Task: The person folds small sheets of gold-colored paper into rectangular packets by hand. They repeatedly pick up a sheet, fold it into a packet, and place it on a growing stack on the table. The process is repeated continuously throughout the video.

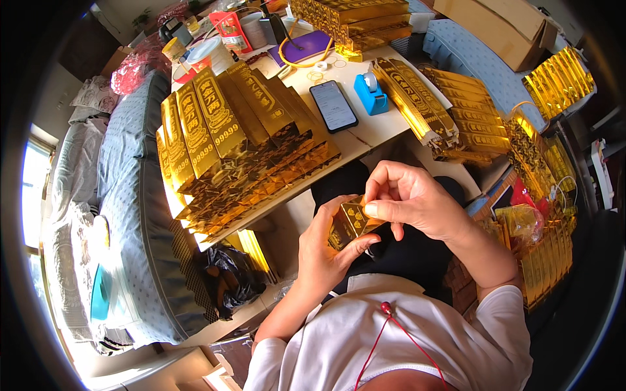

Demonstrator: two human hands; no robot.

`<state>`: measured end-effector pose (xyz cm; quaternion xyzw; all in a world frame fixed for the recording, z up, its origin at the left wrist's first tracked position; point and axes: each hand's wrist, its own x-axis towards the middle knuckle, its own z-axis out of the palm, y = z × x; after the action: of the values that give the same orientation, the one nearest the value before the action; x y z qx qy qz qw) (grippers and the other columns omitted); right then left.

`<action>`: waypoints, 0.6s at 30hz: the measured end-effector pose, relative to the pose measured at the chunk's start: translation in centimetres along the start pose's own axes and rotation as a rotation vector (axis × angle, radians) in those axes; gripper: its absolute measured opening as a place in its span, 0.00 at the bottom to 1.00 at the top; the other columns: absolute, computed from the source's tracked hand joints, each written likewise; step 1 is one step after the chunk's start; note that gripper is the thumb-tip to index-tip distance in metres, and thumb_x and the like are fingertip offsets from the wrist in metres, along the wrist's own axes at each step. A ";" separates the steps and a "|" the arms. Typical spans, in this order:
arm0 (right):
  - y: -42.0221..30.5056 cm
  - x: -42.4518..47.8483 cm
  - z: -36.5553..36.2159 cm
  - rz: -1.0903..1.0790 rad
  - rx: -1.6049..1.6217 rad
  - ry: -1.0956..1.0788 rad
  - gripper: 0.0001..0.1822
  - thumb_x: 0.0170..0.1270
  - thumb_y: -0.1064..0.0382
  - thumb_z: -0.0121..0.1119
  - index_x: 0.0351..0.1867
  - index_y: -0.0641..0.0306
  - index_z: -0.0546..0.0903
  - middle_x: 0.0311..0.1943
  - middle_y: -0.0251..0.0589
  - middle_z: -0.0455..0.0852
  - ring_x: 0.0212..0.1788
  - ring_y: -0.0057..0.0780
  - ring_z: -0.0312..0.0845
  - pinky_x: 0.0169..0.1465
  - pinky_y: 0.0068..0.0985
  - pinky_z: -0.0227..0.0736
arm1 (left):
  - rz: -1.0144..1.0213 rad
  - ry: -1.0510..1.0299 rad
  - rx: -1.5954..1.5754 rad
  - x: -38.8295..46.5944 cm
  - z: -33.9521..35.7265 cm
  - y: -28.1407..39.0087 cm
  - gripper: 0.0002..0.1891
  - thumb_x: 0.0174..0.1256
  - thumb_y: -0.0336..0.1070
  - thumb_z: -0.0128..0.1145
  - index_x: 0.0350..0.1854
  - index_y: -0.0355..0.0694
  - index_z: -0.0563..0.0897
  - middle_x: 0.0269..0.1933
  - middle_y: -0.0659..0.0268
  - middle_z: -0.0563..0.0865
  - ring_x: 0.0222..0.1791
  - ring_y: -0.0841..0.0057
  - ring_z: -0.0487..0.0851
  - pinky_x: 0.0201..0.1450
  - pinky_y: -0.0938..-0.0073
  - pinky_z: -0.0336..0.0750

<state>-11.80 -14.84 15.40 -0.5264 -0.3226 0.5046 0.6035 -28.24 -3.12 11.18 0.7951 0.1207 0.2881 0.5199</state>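
Above my lap, my left hand (325, 242) holds a gold foil paper box (354, 218) with dark printing, fingers on its far side and thumb on the near side. My right hand (408, 200) pinches the box's upper right end with thumb and index finger; the other fingers are curled. Part of the box is hidden by both hands. A big stack of folded gold paper boxes (215, 117) stands on the white table (298, 188) at the left. A smartphone (334, 106) and a blue tape dispenser (370, 94) lie beyond my hands.
Gold paper bundles (415, 97) lie at the table's right part, with more stacked boxes (474, 115) beside them. Another gold stack (352, 22) stands at the back. A cardboard box (494, 29) rests on a blue-covered seat. A black plastic bag (234, 278) sits below the table.
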 end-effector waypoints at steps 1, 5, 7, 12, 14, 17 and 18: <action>-0.2 -0.2 -0.1 0.010 -0.023 -0.016 0.09 0.69 0.65 0.65 0.42 0.64 0.77 0.29 0.29 0.77 0.27 0.11 0.74 0.25 0.14 0.79 | -0.029 -0.048 0.046 -0.2 -0.1 -0.1 0.36 0.51 0.43 0.80 0.61 0.35 0.77 0.53 0.56 0.87 0.51 0.64 0.88 0.52 0.69 0.81; -0.8 -0.8 -0.1 0.021 -0.100 0.018 0.07 0.67 0.69 0.65 0.36 0.66 0.76 0.29 0.31 0.79 0.28 0.12 0.75 0.28 0.17 0.82 | 0.022 -0.076 0.091 0.0 0.2 0.0 0.37 0.51 0.44 0.80 0.62 0.34 0.77 0.52 0.56 0.88 0.49 0.62 0.89 0.51 0.68 0.82; -0.8 -0.9 -0.2 0.005 -0.129 0.032 0.08 0.67 0.70 0.65 0.34 0.66 0.76 0.28 0.32 0.80 0.27 0.13 0.76 0.28 0.17 0.81 | 0.012 -0.097 0.108 0.0 0.4 0.3 0.37 0.51 0.45 0.79 0.62 0.34 0.77 0.53 0.55 0.88 0.50 0.62 0.89 0.52 0.67 0.82; -1.0 -1.2 -0.4 0.052 -0.183 0.049 0.09 0.65 0.71 0.67 0.32 0.67 0.76 0.27 0.33 0.80 0.27 0.15 0.80 0.29 0.17 0.81 | 0.041 -0.099 0.147 0.0 0.6 0.6 0.38 0.50 0.46 0.79 0.62 0.34 0.77 0.54 0.54 0.88 0.51 0.61 0.89 0.52 0.66 0.83; -1.1 -1.2 -0.5 0.082 -0.214 0.046 0.10 0.64 0.71 0.69 0.32 0.67 0.76 0.31 0.35 0.80 0.29 0.16 0.81 0.30 0.17 0.84 | 0.050 -0.094 0.147 0.0 0.7 0.5 0.38 0.50 0.46 0.79 0.62 0.34 0.77 0.54 0.54 0.88 0.51 0.60 0.89 0.53 0.66 0.83; -1.0 -1.4 -0.1 0.046 -0.171 0.062 0.08 0.65 0.72 0.65 0.30 0.67 0.76 0.24 0.32 0.80 0.24 0.16 0.80 0.28 0.18 0.79 | 0.084 -0.087 0.134 -0.1 0.6 0.0 0.37 0.51 0.46 0.79 0.61 0.33 0.77 0.55 0.54 0.88 0.51 0.60 0.89 0.53 0.66 0.83; -0.9 -1.4 -0.2 0.042 -0.158 0.060 0.08 0.65 0.72 0.66 0.30 0.67 0.76 0.24 0.32 0.80 0.24 0.16 0.80 0.28 0.18 0.79 | 0.086 -0.088 0.134 -0.1 0.6 0.0 0.37 0.50 0.46 0.79 0.61 0.33 0.78 0.55 0.54 0.88 0.51 0.60 0.89 0.53 0.66 0.83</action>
<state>-11.80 -16.14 16.46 -0.5939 -0.3321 0.4739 0.5589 -27.92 -3.58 10.94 0.8446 0.0825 0.2659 0.4573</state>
